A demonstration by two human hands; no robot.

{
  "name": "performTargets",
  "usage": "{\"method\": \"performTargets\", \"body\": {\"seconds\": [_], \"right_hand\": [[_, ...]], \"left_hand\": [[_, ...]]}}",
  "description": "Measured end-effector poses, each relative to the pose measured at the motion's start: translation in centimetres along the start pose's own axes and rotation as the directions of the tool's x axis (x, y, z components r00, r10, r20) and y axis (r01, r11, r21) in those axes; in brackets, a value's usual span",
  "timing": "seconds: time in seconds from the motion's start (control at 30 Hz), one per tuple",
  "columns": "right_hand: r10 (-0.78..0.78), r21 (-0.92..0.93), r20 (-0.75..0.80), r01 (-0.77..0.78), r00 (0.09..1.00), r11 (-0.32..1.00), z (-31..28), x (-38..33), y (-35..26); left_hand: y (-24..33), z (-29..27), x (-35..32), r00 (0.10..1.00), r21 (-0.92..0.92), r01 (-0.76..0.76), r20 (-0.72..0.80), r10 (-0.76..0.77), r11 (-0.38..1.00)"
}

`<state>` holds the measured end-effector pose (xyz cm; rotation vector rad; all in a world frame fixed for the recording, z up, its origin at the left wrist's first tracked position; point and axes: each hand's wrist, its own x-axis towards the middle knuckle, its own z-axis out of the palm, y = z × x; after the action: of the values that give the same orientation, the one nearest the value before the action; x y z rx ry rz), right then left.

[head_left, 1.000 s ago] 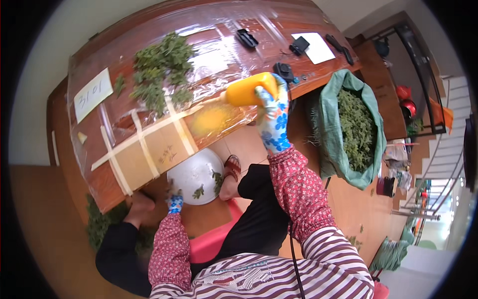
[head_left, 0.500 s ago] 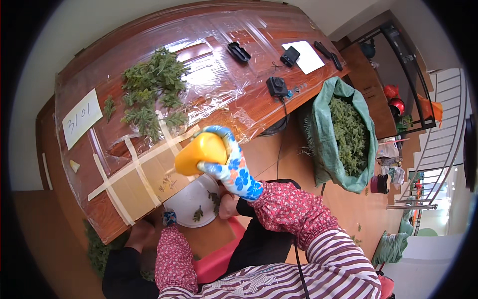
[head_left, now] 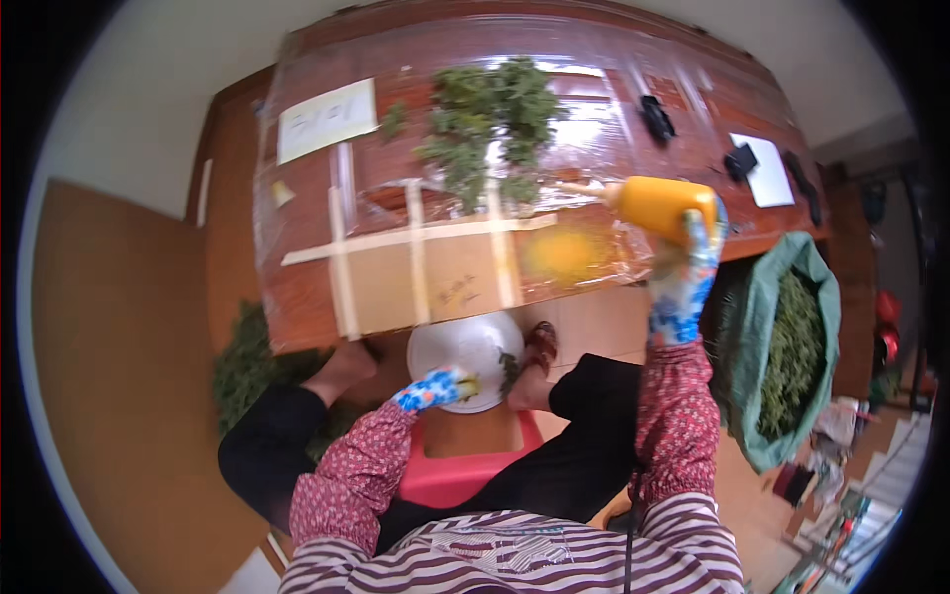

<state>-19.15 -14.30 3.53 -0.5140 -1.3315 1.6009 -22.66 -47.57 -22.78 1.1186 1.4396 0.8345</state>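
Note:
My right hand (head_left: 693, 262), in a blue-flowered glove, is wrapped round a yellow squeeze bottle (head_left: 663, 205) above the table's near edge. The bottle lies nearly level, its pale nozzle pointing left towards a pile of green artificial-looking sprigs (head_left: 500, 114). My left hand (head_left: 440, 388), gloved alike, reaches over a white basin (head_left: 450, 346) below the table edge. Its fingertips are blurred greenish-yellow, and whether they hold anything cannot be made out. A green sprig (head_left: 509, 373) lies at the basin's right side.
The plastic-covered table (head_left: 604, 109) carries taped cardboard (head_left: 426, 277), a paper with writing (head_left: 328, 120) and small black devices (head_left: 657, 120). A blurred yellow patch (head_left: 566, 249) shows near its edge. On the right stands a green sack (head_left: 749, 396) full of greenery. A red stool (head_left: 465, 477) is below me.
The view has turned and shifted. My right hand has moved right with the bottle, which has tipped so its nozzle points left. My left hand has come up over the basin.

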Motion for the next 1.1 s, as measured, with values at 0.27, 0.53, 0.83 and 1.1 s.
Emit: {"method": "performTargets", "body": {"seconds": [0.27, 0.53, 0.83, 1.1], "right_hand": [[0.095, 0.087, 0.019, -0.097, 0.995, 0.992, 2.1, -0.3, 3.4], [0.126, 0.032, 0.023, -0.127, 0.992, 0.991, 0.9, -0.7, 2.2], [-0.037, -0.039, -0.03, 0.036, 0.999, 0.999, -0.3, 1.4, 0.7], [0.045, 0.078, 0.04, -0.048, 0.998, 0.996, 2.2, -0.6, -0.5]], "left_hand": [[14.4, -20.4, 4.2, 0.13, 0.468, 0.468, -0.876, 0.465, 0.75], [9.8, -31.1, 5.3, 0.102, 0.258, 0.767, -0.953, 0.284, 0.588], [12.8, -27.1, 0.1, 0.2, 0.564, 0.406, -0.823, 0.532, 0.719], [13.9, -17.0, -5.4, 0.704, 0.56, 0.277, -0.671, 0.232, 0.781]]}}
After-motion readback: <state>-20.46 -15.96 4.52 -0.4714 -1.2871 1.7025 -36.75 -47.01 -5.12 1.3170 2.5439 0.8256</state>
